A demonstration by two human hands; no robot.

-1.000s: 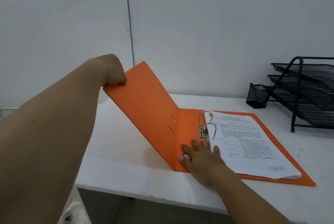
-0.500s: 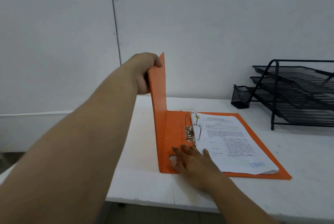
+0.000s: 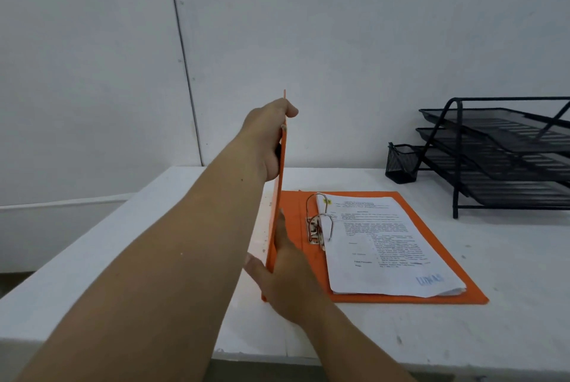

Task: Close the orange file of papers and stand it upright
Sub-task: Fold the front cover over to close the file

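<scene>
The orange file (image 3: 431, 246) lies on the white table (image 3: 509, 304) with its back cover flat and a stack of printed papers (image 3: 382, 246) on the metal ring clip (image 3: 317, 221). Its front cover (image 3: 276, 227) stands nearly vertical, seen edge-on. My left hand (image 3: 268, 138) grips the top edge of that raised cover. My right hand (image 3: 283, 276) is at the near spine corner, thumb on the outer side of the cover and fingers on the inner side.
A black mesh letter tray (image 3: 499, 150) with three tiers stands at the back right, and a small black mesh pen cup (image 3: 401, 162) sits beside it. A white wall rises behind the table. The table's front edge runs just below my right forearm.
My left hand has swung the front cover up from a leftward slant to nearly vertical. My right hand has shifted from pressing flat on the inside to holding the spine corner.
</scene>
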